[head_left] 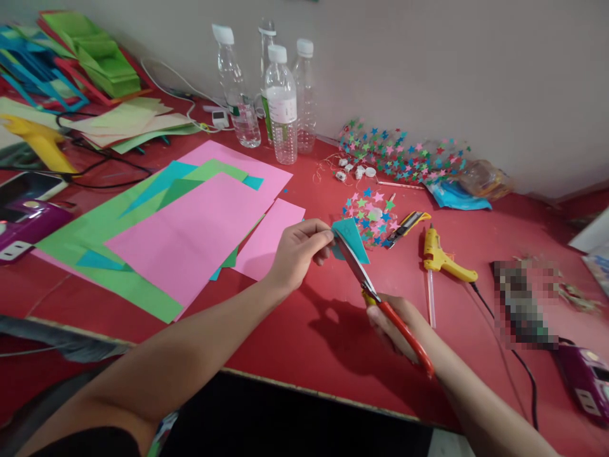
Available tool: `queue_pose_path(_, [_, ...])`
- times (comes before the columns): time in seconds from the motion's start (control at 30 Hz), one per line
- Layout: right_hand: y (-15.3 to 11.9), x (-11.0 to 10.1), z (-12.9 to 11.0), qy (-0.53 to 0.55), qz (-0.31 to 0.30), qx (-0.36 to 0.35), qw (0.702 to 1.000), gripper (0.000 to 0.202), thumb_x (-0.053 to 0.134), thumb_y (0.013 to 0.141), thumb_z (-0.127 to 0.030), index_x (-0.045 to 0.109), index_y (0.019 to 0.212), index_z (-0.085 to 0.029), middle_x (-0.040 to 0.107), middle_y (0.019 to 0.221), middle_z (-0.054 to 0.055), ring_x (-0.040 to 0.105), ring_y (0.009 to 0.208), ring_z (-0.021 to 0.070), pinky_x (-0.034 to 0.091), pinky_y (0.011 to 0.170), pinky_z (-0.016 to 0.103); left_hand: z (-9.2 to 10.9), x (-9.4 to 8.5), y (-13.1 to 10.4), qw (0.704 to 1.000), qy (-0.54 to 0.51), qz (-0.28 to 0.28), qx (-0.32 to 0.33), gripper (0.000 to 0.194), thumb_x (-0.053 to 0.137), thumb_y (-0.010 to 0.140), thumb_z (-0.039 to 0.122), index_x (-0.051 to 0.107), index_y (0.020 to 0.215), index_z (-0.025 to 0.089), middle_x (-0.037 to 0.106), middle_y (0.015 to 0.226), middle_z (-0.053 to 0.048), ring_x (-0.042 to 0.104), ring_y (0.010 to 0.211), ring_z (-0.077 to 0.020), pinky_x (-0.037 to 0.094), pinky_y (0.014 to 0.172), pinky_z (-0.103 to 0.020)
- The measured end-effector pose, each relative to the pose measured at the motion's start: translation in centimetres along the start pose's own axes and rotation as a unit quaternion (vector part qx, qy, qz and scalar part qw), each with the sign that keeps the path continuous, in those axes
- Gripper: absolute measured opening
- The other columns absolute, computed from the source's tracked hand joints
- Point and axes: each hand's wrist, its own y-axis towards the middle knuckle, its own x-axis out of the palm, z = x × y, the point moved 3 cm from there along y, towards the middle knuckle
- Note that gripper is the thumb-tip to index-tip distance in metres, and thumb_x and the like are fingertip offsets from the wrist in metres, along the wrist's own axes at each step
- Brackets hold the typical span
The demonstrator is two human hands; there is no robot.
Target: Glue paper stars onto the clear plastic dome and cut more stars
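Between the thumb and fingers of my left hand point(304, 247) is pinched a small piece of teal paper point(358, 242), held above the red table. My right hand point(397, 320) grips a pair of scissors point(359, 270) with red and yellow handles. The blades lie across the teal piece, their tips close to my left fingertips. Faint pencil-like marks show on the paper. Just behind it lies a scatter of small coloured paper stars point(375, 212), beside a yellow box cutter point(409, 225).
Pink, green and blue paper sheets point(190, 235) cover the left. Several plastic bottles point(281, 114) stand by the wall, near a long heap of stars point(404, 152). A yellow glue gun point(442, 259) with a trailing cord and a purple power strip point(585, 381) lie right; another glue gun point(40, 143) is left.
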Motion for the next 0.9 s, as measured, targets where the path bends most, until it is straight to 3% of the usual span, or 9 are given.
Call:
queue_pose_path(0.33, [0.1,0.04,0.15,0.002,0.011,0.008,1.0,0.044,0.049,0.089,-0.059,0.039,0.068,-0.022,0.043,0.047,-0.007,0.037,0.038,0.0058,0.027,0.041,0.02,-0.04,0.06,-0.01,1.0,0.013,0.011,-0.014,0.014,0.063,0.071,0.028,0.062,0.062,0.017,0.054,0.047,0.003,0.047,0.043,-0.0062,0.036,0.039,-0.017])
queue_pose_path(0.57, [0.3,-0.02,0.52,0.035,0.0,-0.004,0.999,0.05,0.05,0.086,-0.068,0.04,0.069,-0.022,0.043,0.044,-0.008,0.035,0.038,0.0061,0.027,0.04,0.02,-0.08,-0.41,0.32,0.999,0.045,-0.01,0.028,0.016,0.062,0.077,0.027,0.063,0.064,0.018,0.055,0.051,0.003,0.05,0.046,-0.0075,0.041,0.044,-0.019])
queue_pose_path(0.7, [0.32,-0.11,0.73,0.043,-0.017,0.003,0.999,0.052,0.049,0.085,-0.071,0.041,0.071,-0.022,0.044,0.043,-0.008,0.036,0.037,0.0061,0.029,0.04,0.02,0.03,-0.78,0.63,0.996,0.06,0.007,0.063,0.014,0.064,0.079,0.026,0.062,0.067,0.018,0.055,0.055,0.003,0.05,0.048,-0.0074,0.042,0.046,-0.019])
queue_pose_path(0.9, [0.31,-0.08,0.64,0.036,-0.012,-0.029,0.999,0.055,0.046,0.084,-0.075,0.043,0.072,-0.021,0.046,0.046,-0.007,0.038,0.039,0.0063,0.03,0.041,0.02,-0.08,-0.28,0.28,0.997,0.049,0.008,0.052,0.01,0.064,0.077,0.025,0.062,0.07,0.018,0.054,0.055,0.004,0.05,0.048,-0.0072,0.042,0.045,-0.018])
